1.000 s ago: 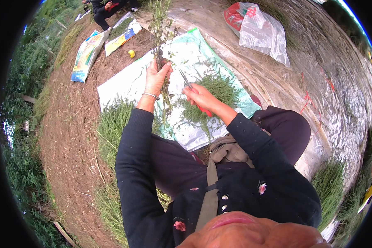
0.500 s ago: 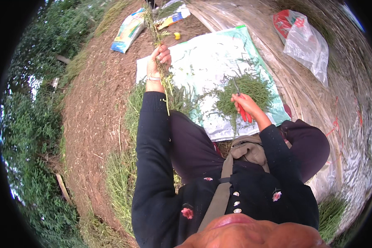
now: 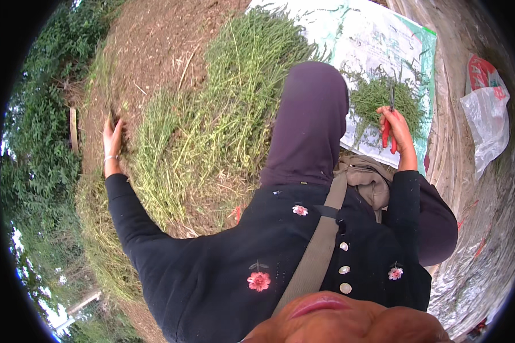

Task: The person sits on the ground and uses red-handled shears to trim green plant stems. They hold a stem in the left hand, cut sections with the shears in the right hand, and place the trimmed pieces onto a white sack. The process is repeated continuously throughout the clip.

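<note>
Far out to the left, my left hand [image 3: 113, 140] is low over the soil, thumb and fingers apart, a bit of greenish plant matter just beyond the fingertips. The long stems seen earlier no longer show in it. On the right, my right hand [image 3: 397, 128] is closed around red-handled garden snips [image 3: 388, 137], with the narrow metal blades pointing away from me. Below that hand lies a heap of cut green sprigs [image 3: 366, 97], spread on a white and green plastic sheet [image 3: 377, 34].
A wide pile of green and yellowing stalks [image 3: 212, 131] covers the ground between my left arm and my raised knee [image 3: 312, 108]. Bare brown soil [image 3: 160, 28] and dense bushes [image 3: 34, 160] lie further left. At the right, a clear and red plastic bag [image 3: 486, 108] rests on plastic film [image 3: 458, 74].
My left hand has swung from above the sheet far left and down, and has let go of the bunch of stems. The view has turned left. My right hand keeps the snips over the heap.
</note>
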The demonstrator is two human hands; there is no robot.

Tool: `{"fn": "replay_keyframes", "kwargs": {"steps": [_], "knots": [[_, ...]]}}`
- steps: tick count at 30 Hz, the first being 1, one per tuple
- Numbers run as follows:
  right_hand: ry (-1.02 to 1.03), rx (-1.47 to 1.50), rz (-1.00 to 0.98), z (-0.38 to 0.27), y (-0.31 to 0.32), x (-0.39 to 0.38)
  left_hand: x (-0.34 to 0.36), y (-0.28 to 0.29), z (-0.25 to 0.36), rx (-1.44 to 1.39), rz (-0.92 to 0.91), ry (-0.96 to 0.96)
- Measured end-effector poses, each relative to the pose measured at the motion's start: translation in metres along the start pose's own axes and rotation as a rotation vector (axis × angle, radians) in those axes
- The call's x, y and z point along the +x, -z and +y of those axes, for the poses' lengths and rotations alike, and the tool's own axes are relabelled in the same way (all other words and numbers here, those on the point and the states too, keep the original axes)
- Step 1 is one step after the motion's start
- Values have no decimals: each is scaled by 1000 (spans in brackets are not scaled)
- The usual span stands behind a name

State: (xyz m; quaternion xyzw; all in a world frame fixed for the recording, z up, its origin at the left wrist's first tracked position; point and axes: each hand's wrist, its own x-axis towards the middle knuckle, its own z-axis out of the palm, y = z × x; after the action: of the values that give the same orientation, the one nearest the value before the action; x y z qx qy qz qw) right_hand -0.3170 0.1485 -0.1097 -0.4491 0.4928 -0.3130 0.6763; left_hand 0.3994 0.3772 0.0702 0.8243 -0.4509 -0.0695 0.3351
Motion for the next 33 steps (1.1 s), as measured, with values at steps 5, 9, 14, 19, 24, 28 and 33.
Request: {"fn": "replay_keyframes", "kwargs": {"steps": [5,9,14,19,24,28,33], "knots": [[-44,7,71,8,8,4,-76,57,-145,1087,242,288],[-36,-2,102,12,14,3,-97,-129,-27,514,290,-147],[-80,-54,135,21,16,0,-150,-341,69,-528,-267,226],[-103,-36,176,30,25,-4,-139,-439,126,-1061,-255,741],[-138,-53,175,31,21,-1,-95,-496,107,-1146,28,913],[-144,-47,176,32,23,0,-93,-504,108,-1167,-71,927],[-123,-23,195,29,29,-1,-118,-454,171,-560,-392,-26]]}}
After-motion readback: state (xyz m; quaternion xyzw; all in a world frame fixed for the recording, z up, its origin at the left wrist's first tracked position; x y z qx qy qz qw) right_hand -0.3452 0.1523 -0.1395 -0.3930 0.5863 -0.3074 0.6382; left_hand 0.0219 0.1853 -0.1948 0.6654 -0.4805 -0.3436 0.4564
